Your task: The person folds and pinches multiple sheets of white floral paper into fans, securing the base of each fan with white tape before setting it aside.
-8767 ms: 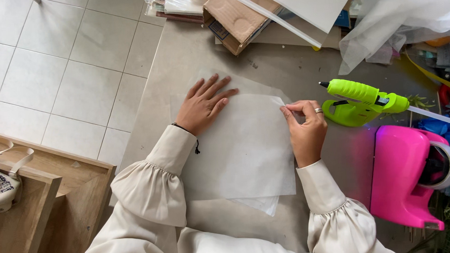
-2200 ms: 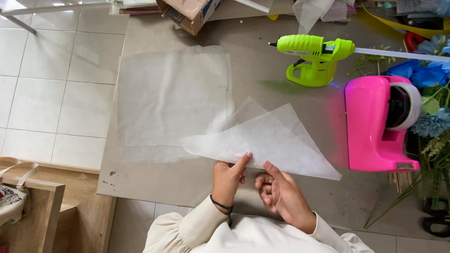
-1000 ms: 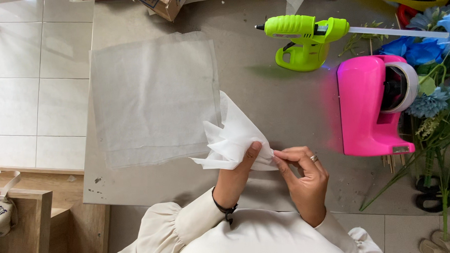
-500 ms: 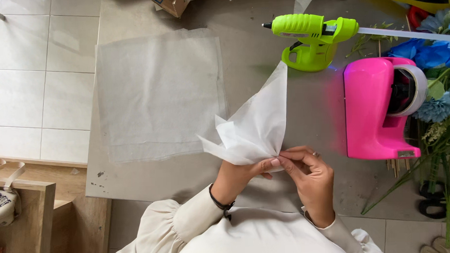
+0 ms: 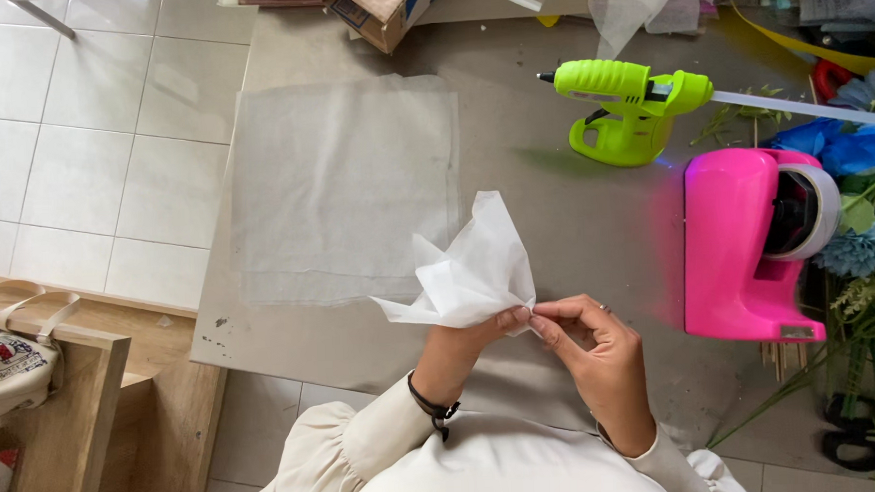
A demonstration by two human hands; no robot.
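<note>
A gathered sheet of white tissue paper stands bunched above the grey table, its points fanning up and to the left. My left hand pinches the paper's lower corner from below. My right hand meets it at the same corner, fingertips touching the pinched fold. A stack of flat translucent paper sheets lies on the table just left of the bunched piece. A black band sits on my left wrist.
A neon green glue gun rests on its stand at the back right. A pink tape dispenser stands at the right edge, with blue artificial flowers behind it. Cardboard and clutter line the far edge. A wooden shelf is at lower left.
The folded triangle of tissue was lifted from the table and gathered at one corner. Over the last half second the bunch has crumpled lower and tighter between both hands.
</note>
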